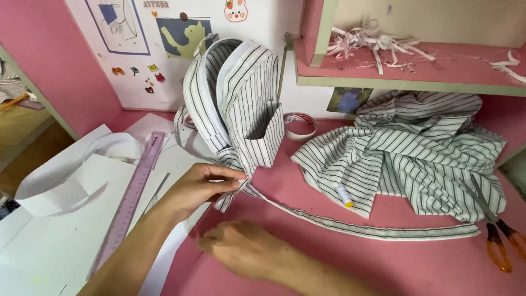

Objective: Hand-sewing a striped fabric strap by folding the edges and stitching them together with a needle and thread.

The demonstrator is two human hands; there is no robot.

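A small backpack [235, 98] sewn from green-and-white striped cloth stands upright at the back of the pink tabletop [383, 257]. My left hand [200, 183] pinches the cloth at the backpack's lower front corner, where a long striped strap [372, 229] runs off to the right. My right hand [246, 249] lies blurred on the tabletop just in front of it, fingers curled, nothing visibly held. A heap of the same striped cloth [416, 153] lies to the right.
Scissors with orange handles [498, 235] rest at the right edge. A roll of tape [300, 126] sits behind the backpack. A translucent purple ruler [131, 200] and white paper sheets [55, 230] cover the left. Paper shreds [372, 44] lie on a shelf above.
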